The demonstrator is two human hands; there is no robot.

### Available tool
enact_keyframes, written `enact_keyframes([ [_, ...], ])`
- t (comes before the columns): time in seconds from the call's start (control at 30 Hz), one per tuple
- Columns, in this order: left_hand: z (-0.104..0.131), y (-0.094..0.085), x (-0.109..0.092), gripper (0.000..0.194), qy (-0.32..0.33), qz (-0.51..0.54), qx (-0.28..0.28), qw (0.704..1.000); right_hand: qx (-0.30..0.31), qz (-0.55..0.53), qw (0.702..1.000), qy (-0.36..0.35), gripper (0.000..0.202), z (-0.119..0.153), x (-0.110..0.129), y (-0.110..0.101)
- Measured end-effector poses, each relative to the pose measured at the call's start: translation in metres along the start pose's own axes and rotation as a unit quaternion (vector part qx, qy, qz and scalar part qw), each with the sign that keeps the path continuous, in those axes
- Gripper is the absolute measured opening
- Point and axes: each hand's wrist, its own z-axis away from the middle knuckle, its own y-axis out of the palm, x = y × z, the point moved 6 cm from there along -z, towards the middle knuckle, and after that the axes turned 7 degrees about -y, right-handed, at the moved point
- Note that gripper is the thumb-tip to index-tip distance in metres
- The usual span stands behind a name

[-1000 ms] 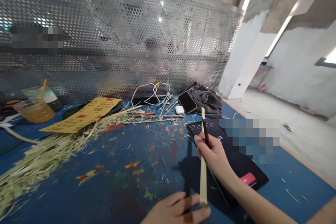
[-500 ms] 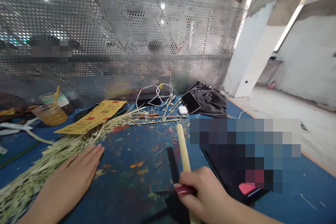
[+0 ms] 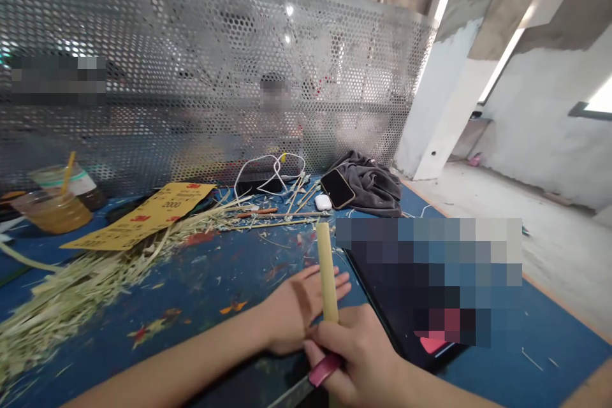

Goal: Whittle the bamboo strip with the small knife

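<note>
My right hand (image 3: 361, 357) grips a pale bamboo strip (image 3: 326, 271) that stands upright out of the fist, together with a knife with a red handle (image 3: 324, 370) whose blade points left and down. My left hand (image 3: 296, 309) lies flat with fingers spread on the blue table (image 3: 205, 287), just behind the strip and touching my right hand. It holds nothing.
A heap of bamboo shavings (image 3: 71, 293) covers the left. Yellow sandpaper sheets (image 3: 143, 213), drink cups (image 3: 52, 204), a white cable (image 3: 270, 169), thin sticks (image 3: 282, 213), a phone (image 3: 337, 188) on grey cloth (image 3: 375, 188) and a dark tablet (image 3: 421, 312) lie around. A perforated metal screen (image 3: 215, 76) closes the back.
My left hand has moved from the shavings at the left across to the middle, beside my right hand. The right hand with strip and knife stayed roughly in place.
</note>
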Motion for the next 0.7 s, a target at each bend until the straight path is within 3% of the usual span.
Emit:
enact_keyframes([
  [0.13,-0.013,-0.009,0.046,0.064,-0.057,-0.047,0.028,0.997,0.027,-0.016,0.999,0.042,0.03,0.001,-0.007,0.0],
  [0.27,0.004,-0.021,0.092,0.065,-0.151,-0.071,0.007,0.986,0.06,-0.007,0.994,0.095,0.027,0.005,-0.02,0.003],
  [0.57,0.127,-0.063,0.183,0.071,-0.361,-0.138,-0.035,0.922,0.086,0.011,0.991,0.105,0.025,0.007,-0.019,0.006],
  [0.7,0.16,-0.076,0.197,0.07,-0.41,-0.169,-0.016,0.896,0.085,0.01,0.991,0.098,0.025,0.007,-0.018,0.008],
])
